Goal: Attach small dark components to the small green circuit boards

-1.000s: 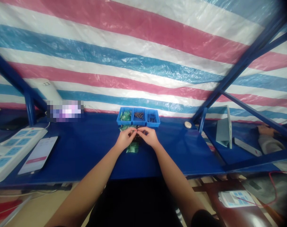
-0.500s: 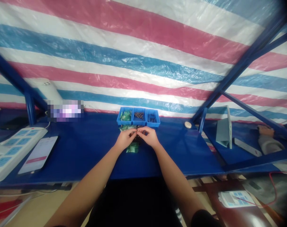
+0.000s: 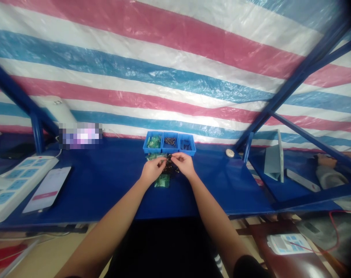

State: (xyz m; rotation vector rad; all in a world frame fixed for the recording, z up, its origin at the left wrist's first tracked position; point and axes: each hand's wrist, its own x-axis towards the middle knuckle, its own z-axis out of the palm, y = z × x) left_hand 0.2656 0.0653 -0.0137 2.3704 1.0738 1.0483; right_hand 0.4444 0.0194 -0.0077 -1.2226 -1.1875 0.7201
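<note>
My left hand (image 3: 152, 170) is closed in a pinch, with thumb and fingertips together on something too small to make out. Close beside it, my right hand (image 3: 184, 165) also pinches, its fingertips over a small pile of dark parts (image 3: 171, 169) with shiny bits; what it grips is not clear. A green packet (image 3: 162, 181) lies on the table just below the hands. More green packets (image 3: 155, 156) lie behind my left hand. Beyond both hands three joined blue bins stand in a row: green packets (image 3: 154, 141), small dark metallic parts (image 3: 170, 141) and dark pieces (image 3: 186, 145) fill them.
On the blue table (image 3: 106, 185) lie a phone (image 3: 48, 189) and a power strip (image 3: 22, 181) at left. A round white object (image 3: 230, 153) sits at right. Past the blue frame bar stands a tablet (image 3: 275, 158), with another person's hand (image 3: 326, 161) nearby.
My right hand has shifted slightly up and right, away from the left fingertips. More of the dark pile shows between the hands. The left hand has hardly moved.
</note>
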